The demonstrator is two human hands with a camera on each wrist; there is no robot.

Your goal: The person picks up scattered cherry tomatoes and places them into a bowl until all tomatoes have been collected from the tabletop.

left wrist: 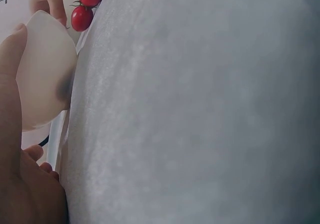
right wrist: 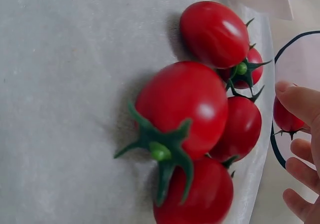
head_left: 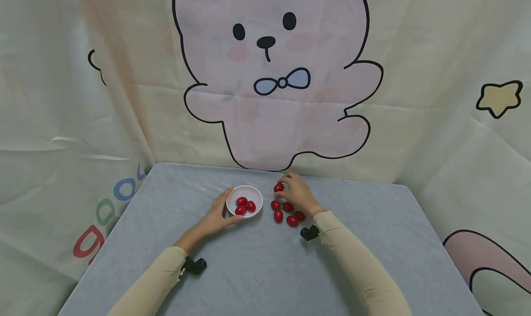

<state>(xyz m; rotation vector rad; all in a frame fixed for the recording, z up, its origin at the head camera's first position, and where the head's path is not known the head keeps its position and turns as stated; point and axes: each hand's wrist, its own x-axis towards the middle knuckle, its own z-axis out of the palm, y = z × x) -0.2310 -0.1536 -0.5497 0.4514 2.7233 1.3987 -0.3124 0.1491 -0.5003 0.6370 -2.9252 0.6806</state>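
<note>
A small white bowl (head_left: 250, 192) stands on the grey cloth with three red cherry tomatoes (head_left: 250, 206) inside. My left hand (head_left: 219, 214) holds it from the left, thumb at the near rim and fingers along the far-left side. In the left wrist view the bowl (left wrist: 47, 74) shows its outer wall beside the thumb. Right of the bowl, my right hand (head_left: 299, 194) pinches one cherry tomato (head_left: 278, 187) between thumb and fingers. That tomato (right wrist: 286, 115) appears off the cloth in the right wrist view. Several loose tomatoes (head_left: 292, 220) with green stems lie just below this hand.
Grey cloth covers the table (head_left: 257, 270), whose far edge meets a curtain (head_left: 423, 136) printed with a bear. Each wrist bears a black device (head_left: 195, 266). Lettered curtain hangs at the left side.
</note>
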